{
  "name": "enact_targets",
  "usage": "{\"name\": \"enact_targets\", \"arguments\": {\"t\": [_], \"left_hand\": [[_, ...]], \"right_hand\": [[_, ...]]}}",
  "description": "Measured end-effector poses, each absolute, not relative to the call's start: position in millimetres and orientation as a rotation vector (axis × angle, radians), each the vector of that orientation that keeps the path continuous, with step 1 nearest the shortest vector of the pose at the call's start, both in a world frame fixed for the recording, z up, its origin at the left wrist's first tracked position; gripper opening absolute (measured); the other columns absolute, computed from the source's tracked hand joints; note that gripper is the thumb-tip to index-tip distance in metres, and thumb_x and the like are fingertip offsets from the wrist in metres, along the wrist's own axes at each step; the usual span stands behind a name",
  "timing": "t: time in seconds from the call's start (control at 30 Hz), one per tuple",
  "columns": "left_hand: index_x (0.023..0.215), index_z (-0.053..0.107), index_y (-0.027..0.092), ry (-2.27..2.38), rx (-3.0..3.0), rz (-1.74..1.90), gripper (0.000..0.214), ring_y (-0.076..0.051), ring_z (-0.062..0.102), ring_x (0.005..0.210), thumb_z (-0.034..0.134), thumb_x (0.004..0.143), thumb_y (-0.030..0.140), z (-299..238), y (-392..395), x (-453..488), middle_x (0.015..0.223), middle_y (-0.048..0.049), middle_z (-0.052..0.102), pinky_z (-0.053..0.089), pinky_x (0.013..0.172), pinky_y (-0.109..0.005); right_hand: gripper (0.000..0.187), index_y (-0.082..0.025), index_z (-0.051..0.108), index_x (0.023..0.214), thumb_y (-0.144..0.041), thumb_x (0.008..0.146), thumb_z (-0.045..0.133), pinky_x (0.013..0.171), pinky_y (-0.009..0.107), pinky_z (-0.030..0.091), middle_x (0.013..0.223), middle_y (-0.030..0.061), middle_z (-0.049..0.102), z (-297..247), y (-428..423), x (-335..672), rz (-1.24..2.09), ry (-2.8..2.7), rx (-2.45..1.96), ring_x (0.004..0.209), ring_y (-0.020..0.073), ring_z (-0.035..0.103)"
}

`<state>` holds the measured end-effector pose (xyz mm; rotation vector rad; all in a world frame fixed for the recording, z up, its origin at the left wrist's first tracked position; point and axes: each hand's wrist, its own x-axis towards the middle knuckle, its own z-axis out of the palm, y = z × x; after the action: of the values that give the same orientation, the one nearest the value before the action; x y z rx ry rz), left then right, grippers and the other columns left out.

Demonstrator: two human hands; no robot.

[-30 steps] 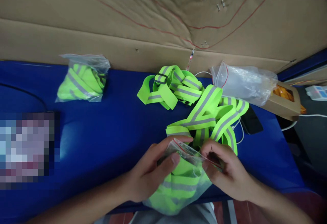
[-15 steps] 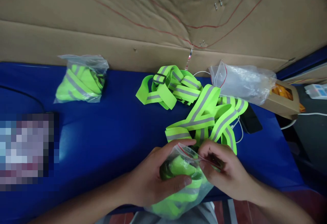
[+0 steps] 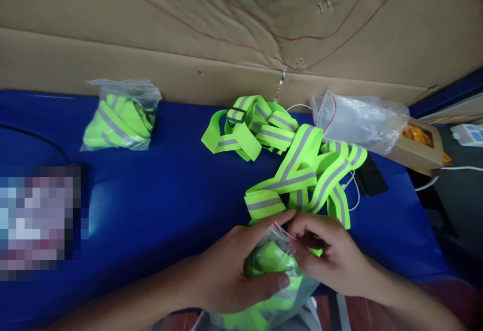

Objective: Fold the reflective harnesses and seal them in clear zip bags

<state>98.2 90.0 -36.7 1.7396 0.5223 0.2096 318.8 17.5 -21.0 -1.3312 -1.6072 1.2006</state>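
Head view: loose straps (image 3: 300,154) crowd the held bag (image 3: 278,256), perhaps touching a phone (image 3: 372,176).

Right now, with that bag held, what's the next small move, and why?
Probably slide the right hand along the mouth of the zip-lock bag, pressing: that hand pinches its red-lined edge, the left hand cups the bag, and reflective straps sit inside.

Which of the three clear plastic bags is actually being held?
The front bag, which the left hand and right hand both hold. The others, the back-left bag and the back-right bag, have no hand on them.
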Motion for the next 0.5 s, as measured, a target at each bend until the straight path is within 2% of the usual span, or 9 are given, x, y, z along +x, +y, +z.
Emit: {"name": "enact_targets", "arguments": {"t": [0.27,0.5], "left_hand": [[0.167,0.017,0.026,0.520,1.877,0.232,0.094,-0.019,0.068,0.071,0.069,0.090,0.043,-39.5,86.4,98.5,0.101,-0.0037,0.077,0.053,0.062,-0.028],[0.168,0.015,0.025,0.488,1.918,0.336,0.099,-0.020,0.067,0.063,0.072,0.088,0.041,-41.8,84.4,98.8,0.089,-0.0026,0.077,0.051,0.057,-0.029]], "right_hand": [[0.019,-0.022,0.056,0.089,-0.004,0.084,0.062,0.053,0.017,0.037,0.074,-0.0068,0.054,-20.2,18.2,317.4,1.190,-1.614,-1.290,0.060,0.0047,0.047],[0.015,-0.022,0.057,0.092,-0.009,0.088,0.063,0.054,0.019,0.039,0.076,-0.0057,0.054,-22.8,16.9,318.4,1.227,-1.630,-1.317,0.062,0.0063,0.047]]}}
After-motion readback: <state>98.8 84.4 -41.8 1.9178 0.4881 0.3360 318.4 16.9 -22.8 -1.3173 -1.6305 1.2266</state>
